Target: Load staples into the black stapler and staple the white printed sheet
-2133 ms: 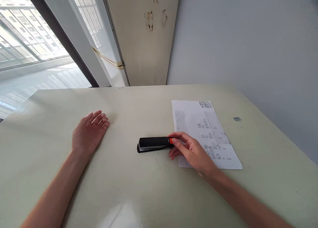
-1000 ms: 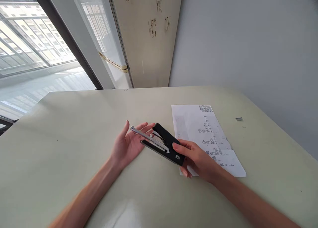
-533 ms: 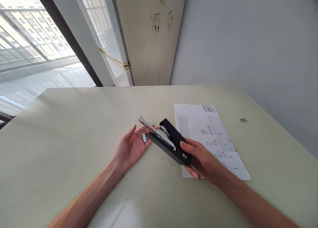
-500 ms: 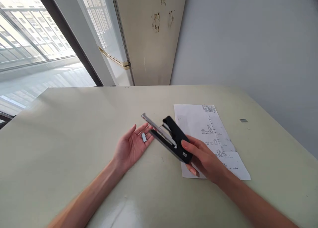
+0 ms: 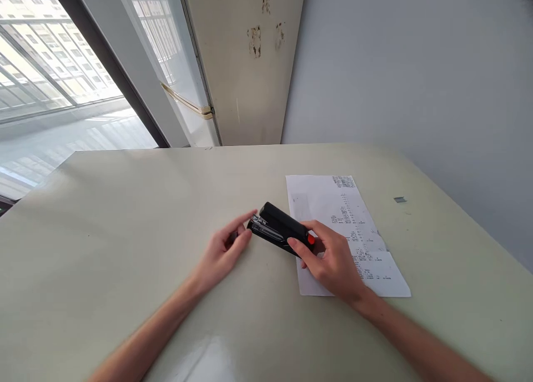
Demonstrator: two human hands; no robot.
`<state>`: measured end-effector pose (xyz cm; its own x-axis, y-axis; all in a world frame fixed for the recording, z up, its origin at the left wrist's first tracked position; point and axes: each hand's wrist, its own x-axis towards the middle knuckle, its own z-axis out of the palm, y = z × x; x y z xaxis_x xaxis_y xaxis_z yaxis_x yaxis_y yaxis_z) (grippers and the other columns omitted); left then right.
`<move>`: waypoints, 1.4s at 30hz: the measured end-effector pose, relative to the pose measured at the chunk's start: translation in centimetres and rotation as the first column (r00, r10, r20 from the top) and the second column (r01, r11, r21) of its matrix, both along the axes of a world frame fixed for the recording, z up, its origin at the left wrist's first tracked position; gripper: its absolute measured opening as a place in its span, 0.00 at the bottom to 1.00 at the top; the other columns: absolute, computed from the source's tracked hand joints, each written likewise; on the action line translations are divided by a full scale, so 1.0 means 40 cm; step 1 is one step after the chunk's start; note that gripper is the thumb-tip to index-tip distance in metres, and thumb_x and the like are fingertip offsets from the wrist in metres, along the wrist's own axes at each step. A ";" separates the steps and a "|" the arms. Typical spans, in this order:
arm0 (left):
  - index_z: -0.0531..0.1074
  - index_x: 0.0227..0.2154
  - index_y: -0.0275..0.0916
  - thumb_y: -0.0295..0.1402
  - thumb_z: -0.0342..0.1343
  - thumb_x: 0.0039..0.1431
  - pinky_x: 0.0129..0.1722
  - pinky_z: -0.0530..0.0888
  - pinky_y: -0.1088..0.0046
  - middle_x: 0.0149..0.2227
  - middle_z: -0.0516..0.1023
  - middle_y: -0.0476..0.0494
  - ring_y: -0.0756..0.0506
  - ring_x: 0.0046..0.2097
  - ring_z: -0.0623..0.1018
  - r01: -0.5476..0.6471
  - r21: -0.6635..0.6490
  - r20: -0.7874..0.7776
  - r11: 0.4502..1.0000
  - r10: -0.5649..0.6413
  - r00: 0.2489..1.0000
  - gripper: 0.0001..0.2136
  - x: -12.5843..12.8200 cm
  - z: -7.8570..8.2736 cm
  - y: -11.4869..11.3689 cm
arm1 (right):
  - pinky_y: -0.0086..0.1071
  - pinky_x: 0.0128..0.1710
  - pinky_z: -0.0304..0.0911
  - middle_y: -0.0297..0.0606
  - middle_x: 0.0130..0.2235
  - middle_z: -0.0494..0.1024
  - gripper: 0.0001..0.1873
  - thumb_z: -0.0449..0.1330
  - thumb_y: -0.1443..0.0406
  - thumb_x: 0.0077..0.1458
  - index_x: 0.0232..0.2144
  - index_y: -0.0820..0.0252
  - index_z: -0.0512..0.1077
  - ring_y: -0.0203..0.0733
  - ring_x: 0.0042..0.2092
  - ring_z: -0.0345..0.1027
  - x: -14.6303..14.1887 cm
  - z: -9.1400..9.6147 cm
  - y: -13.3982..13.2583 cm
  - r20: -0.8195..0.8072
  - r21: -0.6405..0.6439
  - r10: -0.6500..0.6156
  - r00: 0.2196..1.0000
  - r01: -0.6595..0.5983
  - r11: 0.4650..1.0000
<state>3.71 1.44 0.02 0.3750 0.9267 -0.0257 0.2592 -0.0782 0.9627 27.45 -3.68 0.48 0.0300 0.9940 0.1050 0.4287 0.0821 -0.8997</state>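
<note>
My right hand (image 5: 335, 257) is wrapped around the rear of a black stapler (image 5: 281, 224), which has a red part at its back end. The stapler is tilted, its nose pointing left, with the metal staple channel showing between the top arm and the base. My left hand (image 5: 222, 254) has its index finger and thumb at the nose, on either side of it. Its other fingers are curled under. The small strip of staples is out of sight, and I cannot tell whether the curled fingers hold it.
A printed sheet of paper (image 5: 320, 204) lies on the pale table (image 5: 145, 221), partly under my right hand and the stapler. A small grey piece (image 5: 400, 200) lies farther right. Beyond the table's far edge stand a fridge (image 5: 245, 93) and a wall (image 5: 408, 76).
The left hand has turned from open palm up, with a staple strip on it, to fingers closing at the stapler's nose. The stapler's raised staple channel has folded down, and the stapler has turned over.
</note>
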 end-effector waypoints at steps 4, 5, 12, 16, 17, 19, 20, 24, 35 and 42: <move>0.68 0.64 0.39 0.43 0.55 0.69 0.29 0.60 0.73 0.27 0.53 0.55 0.50 0.28 0.56 0.073 0.101 -0.130 0.992 -0.060 0.990 0.25 0.004 -0.009 -0.002 | 0.33 0.27 0.67 0.35 0.33 0.77 0.10 0.63 0.55 0.65 0.42 0.55 0.76 0.40 0.29 0.71 0.003 -0.002 0.000 0.031 0.048 0.016 0.999 -0.017 0.999; 0.68 0.64 0.40 0.44 0.56 0.69 0.29 0.60 0.74 0.27 0.53 0.56 0.50 0.28 0.56 0.060 0.126 -0.158 0.990 -0.040 0.987 0.25 0.003 -0.008 0.000 | 0.33 0.27 0.67 0.35 0.33 0.77 0.10 0.62 0.56 0.65 0.42 0.55 0.76 0.40 0.29 0.71 0.004 -0.002 0.001 0.036 0.057 0.024 0.999 -0.026 0.998; 0.80 0.46 0.42 0.47 0.66 0.59 0.28 0.57 0.74 0.25 0.59 0.55 0.50 0.27 0.60 0.083 0.261 -0.366 0.962 0.019 0.931 0.17 -0.018 0.016 0.020 | 0.32 0.29 0.65 0.35 0.37 0.77 0.07 0.62 0.62 0.65 0.45 0.54 0.75 0.39 0.34 0.68 0.005 -0.008 0.000 0.125 0.132 0.150 0.981 -0.167 0.977; 0.82 0.35 0.43 0.46 0.69 0.56 0.27 0.55 0.74 0.25 0.68 0.51 0.50 0.25 0.61 0.084 0.268 -0.343 0.960 0.014 0.939 0.12 -0.020 0.016 0.019 | 0.33 0.31 0.66 0.37 0.41 0.78 0.09 0.61 0.62 0.66 0.48 0.52 0.75 0.41 0.36 0.70 0.005 -0.014 -0.002 0.179 0.123 0.210 0.961 -0.234 0.964; 0.82 0.35 0.44 0.46 0.69 0.55 0.27 0.55 0.74 0.25 0.71 0.50 0.50 0.26 0.62 0.081 0.270 -0.344 0.960 0.018 0.939 0.12 -0.020 0.015 0.019 | 0.33 0.31 0.66 0.37 0.41 0.78 0.09 0.61 0.62 0.66 0.48 0.51 0.75 0.41 0.36 0.70 0.006 -0.015 -0.001 0.184 0.116 0.220 0.958 -0.244 0.963; 0.83 0.37 0.45 0.45 0.69 0.55 0.27 0.55 0.74 0.26 0.73 0.50 0.49 0.26 0.63 0.065 0.265 -0.348 0.962 0.032 0.937 0.12 -0.022 0.011 0.021 | 0.34 0.32 0.66 0.37 0.42 0.79 0.10 0.61 0.61 0.67 0.49 0.50 0.75 0.42 0.36 0.71 0.006 -0.017 0.000 0.182 0.094 0.229 0.956 -0.249 0.964; 0.83 0.37 0.45 0.45 0.70 0.54 0.27 0.55 0.74 0.26 0.72 0.50 0.49 0.26 0.63 0.052 0.258 -0.344 0.965 0.041 0.938 0.12 -0.025 0.010 0.023 | 0.35 0.32 0.67 0.37 0.42 0.79 0.10 0.61 0.60 0.67 0.49 0.50 0.74 0.42 0.36 0.71 0.005 -0.018 0.001 0.180 0.079 0.229 0.957 -0.246 0.966; 0.80 0.48 0.45 0.42 0.72 0.51 0.27 0.55 0.75 0.22 0.60 0.56 0.51 0.25 0.58 -0.024 0.197 -0.238 0.980 0.071 0.969 0.21 -0.042 0.027 0.034 | 0.36 0.34 0.68 0.35 0.40 0.79 0.13 0.63 0.55 0.65 0.50 0.50 0.74 0.40 0.31 0.69 0.005 -0.018 0.000 0.189 0.033 0.163 0.968 -0.172 0.985; 0.77 0.35 0.34 0.33 0.62 0.59 0.27 0.70 0.77 0.26 0.64 0.50 0.52 0.27 0.65 0.094 -0.648 0.676 0.756 0.514 0.529 0.06 0.065 0.102 -0.097 | 0.48 0.51 0.74 0.47 0.52 0.72 0.25 0.63 0.65 0.62 0.60 0.51 0.64 0.51 0.52 0.72 -0.006 -0.016 -0.020 0.279 0.599 0.086 0.956 -0.244 0.762; 0.83 0.42 0.35 0.39 0.58 0.65 0.50 0.76 0.62 0.45 0.81 0.35 0.37 0.49 0.79 0.235 -0.623 0.723 0.746 0.434 0.538 0.14 0.099 0.053 -0.155 | 0.53 0.58 0.70 0.49 0.59 0.67 0.26 0.66 0.60 0.60 0.59 0.50 0.67 0.57 0.62 0.65 -0.025 -0.016 -0.041 0.455 0.561 0.162 0.876 -0.423 0.711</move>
<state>7.65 -4.77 2.14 0.4403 0.8413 -0.3136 -0.6586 0.5400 0.5241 26.46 -5.32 -0.16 -0.4188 0.6403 0.6439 0.5500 0.7431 -0.3812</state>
